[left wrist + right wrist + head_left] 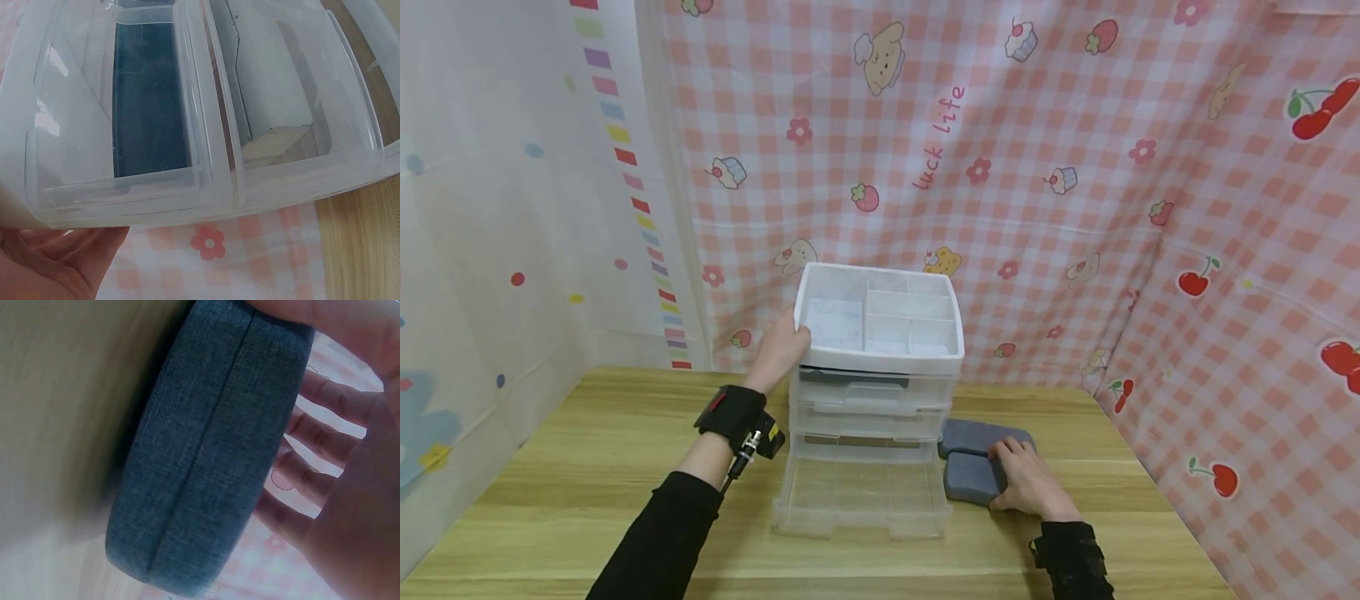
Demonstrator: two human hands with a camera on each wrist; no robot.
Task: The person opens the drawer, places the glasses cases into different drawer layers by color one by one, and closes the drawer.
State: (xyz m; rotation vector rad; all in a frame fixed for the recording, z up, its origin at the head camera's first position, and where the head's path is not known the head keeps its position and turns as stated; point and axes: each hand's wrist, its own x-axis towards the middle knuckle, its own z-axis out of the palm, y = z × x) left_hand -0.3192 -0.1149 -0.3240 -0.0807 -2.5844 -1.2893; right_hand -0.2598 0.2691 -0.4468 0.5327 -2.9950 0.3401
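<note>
While the left hand (784, 348) rests against the upper left corner of the clear plastic three-drawer desktop organizer w/ white compartment tray on top (877, 367), fingers lying fairly straight along the tray's side w/o curling round it, the right hand (1028, 483) sits over the nearer grey fabric zip case (973, 478) on the light wooden tabletop (587, 467). Right wrist view shows that hand's fingers (325, 450) spread behind the case and the thumb at its top edge, so it's gripping the case by its sides; the case lies flat, just right of the organizer's base. A second grey fabric case (977, 435) lies directly behind the first, touching or nearly touching it, also beside the organizer. The organizer's bottom drawer (863, 498) is pulled out toward the person, transparent, nothing visible inside. The upper two drawers are pushed in; left wrist view, looking thru the clear wall, shows a dark flat object (149, 100) in one drawer and a white boxy item (269, 87) in the next. Both forearms wear black sleeves w/ wrist-mounted cams. Pink gingham cloth w/ cartoon prints (1037, 183) hangs behind and to the right; a pale sheet w/ coloured dots (497, 208) on the left.
</note>
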